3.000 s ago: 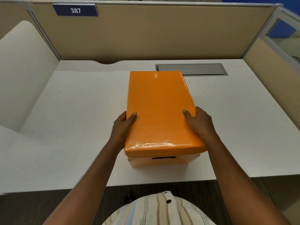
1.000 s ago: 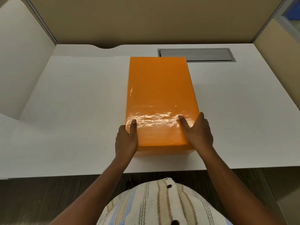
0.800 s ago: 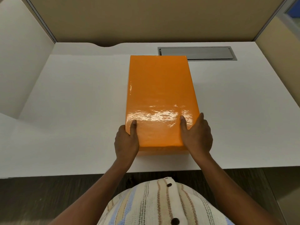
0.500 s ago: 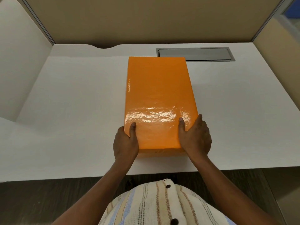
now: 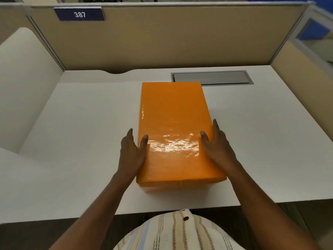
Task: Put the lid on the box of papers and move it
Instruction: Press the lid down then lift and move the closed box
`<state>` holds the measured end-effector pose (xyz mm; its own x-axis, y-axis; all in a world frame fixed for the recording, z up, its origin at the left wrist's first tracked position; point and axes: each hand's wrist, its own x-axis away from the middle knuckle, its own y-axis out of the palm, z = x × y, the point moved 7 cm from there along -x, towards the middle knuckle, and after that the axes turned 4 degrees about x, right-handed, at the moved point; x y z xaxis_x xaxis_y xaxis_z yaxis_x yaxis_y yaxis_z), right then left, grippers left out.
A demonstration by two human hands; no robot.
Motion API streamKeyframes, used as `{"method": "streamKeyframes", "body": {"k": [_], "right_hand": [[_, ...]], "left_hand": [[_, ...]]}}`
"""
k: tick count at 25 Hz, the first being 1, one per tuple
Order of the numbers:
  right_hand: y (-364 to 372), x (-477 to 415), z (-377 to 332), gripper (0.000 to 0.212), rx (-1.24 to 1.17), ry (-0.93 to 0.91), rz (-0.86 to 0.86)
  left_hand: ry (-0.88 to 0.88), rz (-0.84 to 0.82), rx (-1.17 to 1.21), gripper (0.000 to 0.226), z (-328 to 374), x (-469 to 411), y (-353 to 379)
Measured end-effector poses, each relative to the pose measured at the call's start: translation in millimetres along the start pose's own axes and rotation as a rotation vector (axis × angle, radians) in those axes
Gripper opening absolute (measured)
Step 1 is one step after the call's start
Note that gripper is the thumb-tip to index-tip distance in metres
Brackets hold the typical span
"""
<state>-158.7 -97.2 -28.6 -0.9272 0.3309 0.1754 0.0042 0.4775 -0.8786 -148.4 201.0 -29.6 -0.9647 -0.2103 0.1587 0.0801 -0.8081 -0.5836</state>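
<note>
A glossy orange lid (image 5: 173,123) sits closed on the box, lengthwise in the middle of the white desk (image 5: 81,123). Only a thin strip of the box body (image 5: 173,189) shows under the lid's near edge, and the papers are hidden. My left hand (image 5: 132,152) is pressed to the lid's left side, thumb on top and fingers stretched along the side. My right hand (image 5: 218,147) mirrors it on the right side, thumb on the lid and fingers pointing forward.
A grey metal cable hatch (image 5: 211,77) is set into the desk just behind the box's far right corner. Beige partition walls (image 5: 162,38) close the desk at the back and both sides. A blue "387" plate (image 5: 79,14) hangs top left.
Both hands have slid forward from the lid's near corners to farther along its long sides. The camera has tilted up. The box looks to be in the same spot.
</note>
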Motion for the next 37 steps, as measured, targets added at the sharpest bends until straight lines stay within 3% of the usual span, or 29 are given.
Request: {"method": "streamKeyframes", "body": {"k": [3,8,17,21,26,31,37], "right_hand": [[1.0,-22.1,-18.4,0.071,0.061,-0.113,-0.002],[12.1,-30.8,-21.8,0.071,0.123,-0.13,0.011],[9.4,-38.7,-21.1,0.071,0.127,-0.085,0.007],[-9.8,-63.6,-33.0,0.065,0.057,-0.082,0.099],[-6.3,-117.7,-54.9,0.072,0.044,-0.129,-0.001],[-7.3,-168.0,-69.4,0.072,-0.021,-0.182,-0.026],[5.9,-181.4,-69.2,0.068,-0.001,-0.222,0.027]], "left_hand": [[0.156,-0.015,0.04,0.067,31.4,-31.2,5.2],[0.163,-0.143,0.099,0.061,32.3,-53.7,26.2],[0.187,-0.081,0.078,0.062,24.7,-61.2,29.0],[0.128,-0.054,0.059,0.066,26.6,-78.6,23.9],[0.217,-0.049,-0.023,0.06,61.2,-130.1,22.9],[0.126,-0.159,0.093,0.063,68.0,-170.2,37.2],[0.062,-0.145,0.25,0.064,52.5,-178.1,43.8]]}}
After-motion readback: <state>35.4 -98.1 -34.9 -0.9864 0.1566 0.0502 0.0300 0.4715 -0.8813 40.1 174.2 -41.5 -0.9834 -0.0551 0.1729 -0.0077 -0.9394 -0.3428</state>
